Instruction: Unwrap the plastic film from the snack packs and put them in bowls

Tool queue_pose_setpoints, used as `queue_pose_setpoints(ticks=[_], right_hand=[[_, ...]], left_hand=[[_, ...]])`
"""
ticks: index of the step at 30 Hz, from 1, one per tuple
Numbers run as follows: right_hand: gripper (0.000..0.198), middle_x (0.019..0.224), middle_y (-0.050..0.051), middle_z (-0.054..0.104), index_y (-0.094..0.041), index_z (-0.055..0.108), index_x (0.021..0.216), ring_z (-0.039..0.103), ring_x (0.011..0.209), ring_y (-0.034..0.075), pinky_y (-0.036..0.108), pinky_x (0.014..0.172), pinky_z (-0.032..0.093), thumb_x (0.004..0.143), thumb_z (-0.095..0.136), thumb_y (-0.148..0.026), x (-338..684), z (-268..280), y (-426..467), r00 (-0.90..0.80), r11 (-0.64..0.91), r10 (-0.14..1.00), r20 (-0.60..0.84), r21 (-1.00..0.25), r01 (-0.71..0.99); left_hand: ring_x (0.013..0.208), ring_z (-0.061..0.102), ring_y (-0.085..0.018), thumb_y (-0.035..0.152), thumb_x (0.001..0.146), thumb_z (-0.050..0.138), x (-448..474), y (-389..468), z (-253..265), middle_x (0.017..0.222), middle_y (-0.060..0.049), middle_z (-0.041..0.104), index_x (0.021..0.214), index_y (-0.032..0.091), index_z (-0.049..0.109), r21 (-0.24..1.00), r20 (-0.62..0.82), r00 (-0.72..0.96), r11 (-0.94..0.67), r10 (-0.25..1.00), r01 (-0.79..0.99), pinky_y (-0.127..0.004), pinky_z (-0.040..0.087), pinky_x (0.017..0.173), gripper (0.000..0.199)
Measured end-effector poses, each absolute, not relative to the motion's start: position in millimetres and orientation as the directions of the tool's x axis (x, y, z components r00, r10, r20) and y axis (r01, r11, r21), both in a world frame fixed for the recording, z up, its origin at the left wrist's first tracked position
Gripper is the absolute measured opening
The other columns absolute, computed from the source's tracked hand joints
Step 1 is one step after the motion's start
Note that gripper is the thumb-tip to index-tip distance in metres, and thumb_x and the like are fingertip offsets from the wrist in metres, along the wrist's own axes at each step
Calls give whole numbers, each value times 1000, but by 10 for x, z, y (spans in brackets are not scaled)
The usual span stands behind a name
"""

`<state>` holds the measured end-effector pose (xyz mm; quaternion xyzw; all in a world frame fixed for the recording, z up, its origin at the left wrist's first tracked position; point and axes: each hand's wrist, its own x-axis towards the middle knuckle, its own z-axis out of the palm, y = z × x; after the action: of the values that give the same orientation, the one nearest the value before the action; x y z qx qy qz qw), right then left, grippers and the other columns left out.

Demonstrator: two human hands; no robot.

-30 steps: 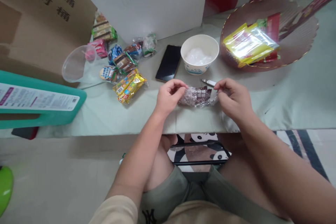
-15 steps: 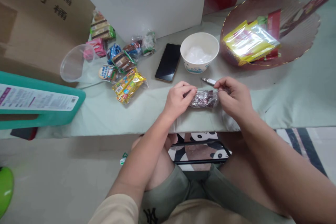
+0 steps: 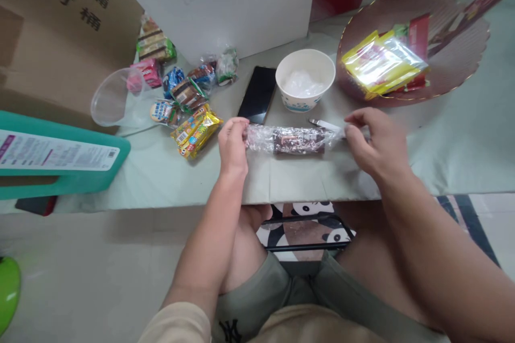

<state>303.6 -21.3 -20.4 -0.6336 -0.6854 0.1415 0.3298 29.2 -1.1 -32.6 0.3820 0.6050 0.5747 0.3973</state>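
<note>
A dark brown packaged snack lies in clear crinkled plastic wrap, stretched level just above or on the cloth between my hands. My left hand is closed on the wrap's left end. At the right, my right hand pinches the twisted end of the same wrap between thumb and fingers. Behind the snack, partly covered by the wrap, rests a slim pen-like tool with a silver tip. A white paper bowl with clear plastic inside stands behind that tool, and a black phone lies left of it.
Several wrapped snacks and a yellow packet lie to the left, near a clear plastic cup. A teal carton and a cardboard box stand beyond. On the right is a pink glass bowl of packets.
My hands have moved apart, the left one further to the left and the right one slightly right. The plastic wrap around the snack is now drawn out long between them.
</note>
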Motion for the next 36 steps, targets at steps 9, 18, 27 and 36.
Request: queue_pose_setpoints(ticks=[9,18,27,36], right_hand=[[20,90,8,73,-26,72,86,68,90,27,44,84,52,92,57,-38,3091,-268,-157,-125,309,934,334,-584,751],[23,96,10,76,-22,73,98,69,89,27,43,82,53,87,63,-40,3102,-199,-168,-171,389,912,374,-651,652],[9,83,7,72,-25,67,81,66,82,25,40,77,51,83,60,-31,3079,-198,-170,-48,237,958,282,-690,684],[14,91,8,73,-25,72,86,66,87,28,45,82,48,81,65,-35,2977,-274,-203,-211,336,939,270,-602,724]], left_hand=[[109,68,-23,16,81,60,130,-112,-293,109,-7,74,96,21,70,629,332,213,-384,919,675,-42,53,101,18],[108,67,-24,21,81,69,107,-108,-281,112,-7,74,94,22,74,607,275,350,-444,896,659,-43,51,101,13],[111,65,-27,20,77,73,132,-122,-275,116,-8,72,84,23,73,594,208,300,-364,931,717,-44,47,102,8],[91,67,-21,9,76,64,283,-197,-148,91,-4,70,68,21,61,728,298,84,-284,951,625,-36,50,90,14]])
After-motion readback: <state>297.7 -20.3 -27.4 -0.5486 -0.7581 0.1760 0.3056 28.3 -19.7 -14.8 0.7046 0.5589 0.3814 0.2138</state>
